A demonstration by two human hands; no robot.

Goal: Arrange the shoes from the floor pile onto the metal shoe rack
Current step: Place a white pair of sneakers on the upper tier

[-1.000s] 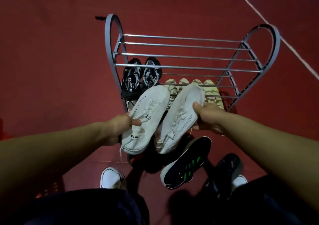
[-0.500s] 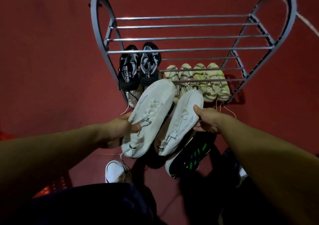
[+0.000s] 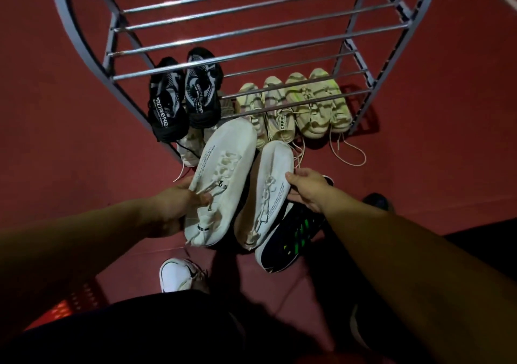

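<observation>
My left hand (image 3: 173,207) grips one white lace-up sneaker (image 3: 223,176) by its side, toe pointing at the rack. My right hand (image 3: 307,189) holds the matching white sneaker (image 3: 265,193) beside it. Both shoes hang just in front of the grey metal shoe rack (image 3: 237,56). On the rack's lower bars sit a black-and-white pair (image 3: 184,98) at the left and several cream shoes (image 3: 302,103) at the right. A pale shoe (image 3: 191,147) lies partly hidden under the black pair.
On the red floor near me lie a dark sneaker with green marks (image 3: 291,232), a white sneaker (image 3: 179,275) and another dark shoe (image 3: 376,200) at the right. A red crate (image 3: 64,307) shows at the lower left. The rack's upper bars hold nothing.
The rack has come closer and larger in view, and both white sneakers have moved forward toward its lower shelf. My grip on both is unchanged.
</observation>
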